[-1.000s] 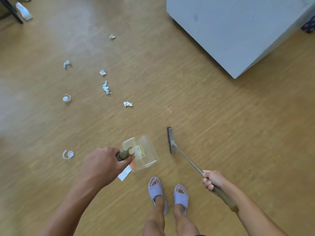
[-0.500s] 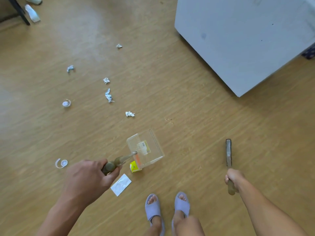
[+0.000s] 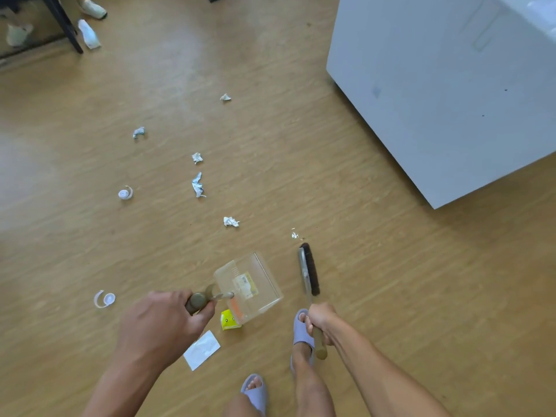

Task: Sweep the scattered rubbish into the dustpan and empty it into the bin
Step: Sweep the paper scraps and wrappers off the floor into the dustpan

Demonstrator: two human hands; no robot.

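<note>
left hand (image 3: 162,323) lower centre-left, fist closed round the olive handle of the dustpan (image 3: 249,288), knuckles up, forearm running in from the bottom edge; right hand (image 3: 320,320) lower centre-right, wrapped tight round the brush (image 3: 308,272) handle, butt end poking out below the fist.

dustpan – clear hard plastic, boxy, thin metal neck into the handle, printed label and an orange patch showing through the wall; sits frame centre-bottom, open mouth facing up-right; can't tell if it's flat on the wood-grain floor (image 3: 361,296) or just above it.

brush just right of the pan, apart from it – slim grey back, dark bristle strip along its right side, head pointing up-frame; tiny white crumbs (image 3: 294,235) just beyond its tip.

yellow packet (image 3: 230,320) touching the pan's lower corner; flat white sachet (image 3: 201,350) below that.

crumpled white paper scraps trail up-left: (image 3: 231,221), (image 3: 197,185), (image 3: 197,158), (image 3: 138,132), (image 3: 225,97); two white caps with curled strips at left (image 3: 125,193), (image 3: 104,298).

lilac slippers (image 3: 302,329) at the bottom; white matte cabinet (image 3: 451,94) fills the upper right.
</note>
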